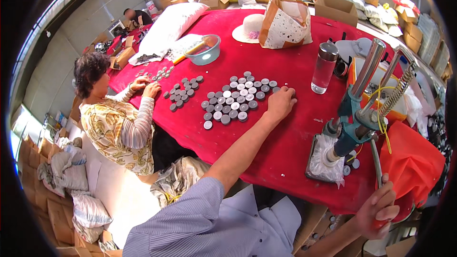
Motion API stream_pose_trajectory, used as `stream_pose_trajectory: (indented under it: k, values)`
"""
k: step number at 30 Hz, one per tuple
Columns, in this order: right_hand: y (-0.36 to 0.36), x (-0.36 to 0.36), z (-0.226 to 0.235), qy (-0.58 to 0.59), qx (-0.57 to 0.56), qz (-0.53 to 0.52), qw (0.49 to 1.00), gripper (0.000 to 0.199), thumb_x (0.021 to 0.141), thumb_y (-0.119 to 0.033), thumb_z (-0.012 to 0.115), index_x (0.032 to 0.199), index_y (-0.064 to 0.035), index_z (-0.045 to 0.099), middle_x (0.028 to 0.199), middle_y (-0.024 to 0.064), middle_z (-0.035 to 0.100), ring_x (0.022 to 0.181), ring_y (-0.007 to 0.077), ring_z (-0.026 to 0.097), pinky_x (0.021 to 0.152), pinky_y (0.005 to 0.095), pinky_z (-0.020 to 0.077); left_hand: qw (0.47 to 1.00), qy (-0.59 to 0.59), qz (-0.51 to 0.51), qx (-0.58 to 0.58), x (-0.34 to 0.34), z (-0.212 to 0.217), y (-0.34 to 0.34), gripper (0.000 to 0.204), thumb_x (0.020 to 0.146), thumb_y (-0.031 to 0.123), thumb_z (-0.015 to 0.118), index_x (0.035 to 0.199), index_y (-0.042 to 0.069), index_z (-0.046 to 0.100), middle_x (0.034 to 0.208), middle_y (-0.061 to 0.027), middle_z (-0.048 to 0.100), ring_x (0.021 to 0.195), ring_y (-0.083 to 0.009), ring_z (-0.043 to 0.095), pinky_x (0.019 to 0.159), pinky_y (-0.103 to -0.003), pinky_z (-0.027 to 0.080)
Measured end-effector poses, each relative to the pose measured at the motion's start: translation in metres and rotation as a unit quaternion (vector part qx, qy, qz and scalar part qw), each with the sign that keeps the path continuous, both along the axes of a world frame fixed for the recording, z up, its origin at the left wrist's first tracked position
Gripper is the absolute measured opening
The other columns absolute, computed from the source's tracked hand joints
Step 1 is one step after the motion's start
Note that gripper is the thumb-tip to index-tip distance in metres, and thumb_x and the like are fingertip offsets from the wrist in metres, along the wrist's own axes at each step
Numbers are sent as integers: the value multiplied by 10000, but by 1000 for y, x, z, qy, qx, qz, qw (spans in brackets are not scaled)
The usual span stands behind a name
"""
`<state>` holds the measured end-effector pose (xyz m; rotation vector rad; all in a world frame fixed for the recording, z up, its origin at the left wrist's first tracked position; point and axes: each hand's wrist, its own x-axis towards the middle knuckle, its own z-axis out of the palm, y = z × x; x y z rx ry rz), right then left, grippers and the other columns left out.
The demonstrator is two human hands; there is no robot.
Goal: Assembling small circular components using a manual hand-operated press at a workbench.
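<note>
On the red cloth, my left hand (282, 102) is at the right edge of a spread of round grey caps (234, 106). Its fingers curl down and together, hiding whatever is under them; a grey cap (276, 90) lies by the fingertips. At lower right, my right hand (378, 208) is wrapped round the lever (376, 162) of a green hand press (350, 138), with a bit of red grip showing below the fingers. A plastic bag (326, 159) covers the press base, and a few grey caps (351, 159) sit beside it.
Across to the left, a co-worker (116, 114) handles small parts near more grey caps (183, 93). A clear bottle (324, 69) stands before the press. Behind are a bowl (203, 51), a hat (248, 28) and a tote bag (288, 24). Orange-red cloth (412, 162) hangs at right.
</note>
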<state>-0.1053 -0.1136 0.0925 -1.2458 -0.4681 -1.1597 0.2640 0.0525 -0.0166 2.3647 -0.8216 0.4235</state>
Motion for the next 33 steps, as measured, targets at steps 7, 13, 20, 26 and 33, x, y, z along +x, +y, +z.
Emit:
stream_pose_trajectory:
  k: [7,13,20,26,33]
  values:
    - [-26,26,62,7,95,95,991,253,977,-346,483,837,-134,476,711,-1,417,603,136,415,842,406,397,998,8,-14,-57,-14,-5,-25,217,818,214,777,987,117,679,1016,-105,690,946,-343,674,793,-464,542]
    - [-35,120,137,113,175,15,978,383,1033,-376,511,1082,-10,610,724,-14,467,517,75,348,486,232,398,981,107,-106,-126,-87,30,2,343,785,163,837,1042,52,638,917,-124,724,775,-259,724,683,-367,566]
    - [-53,149,147,153,135,60,977,464,1017,-491,497,868,-58,572,594,-37,403,469,62,326,485,212,335,954,183,-199,-132,-164,50,-5,471,764,46,856,1126,-6,558,1004,-144,723,893,-206,727,789,-315,590]
    - [-51,147,143,149,153,43,976,470,1005,-494,509,869,-48,570,596,-33,402,474,59,322,466,207,315,951,174,-227,-115,-177,45,-24,584,738,62,877,1192,2,516,1092,-147,731,798,-183,705,691,-304,572]
    - [-29,95,114,52,57,40,996,457,1021,-489,405,876,-95,586,653,-20,407,511,100,347,742,364,420,954,168,-227,-104,-175,41,-21,751,743,168,887,1347,14,469,1139,-139,730,768,-220,694,691,-349,571]
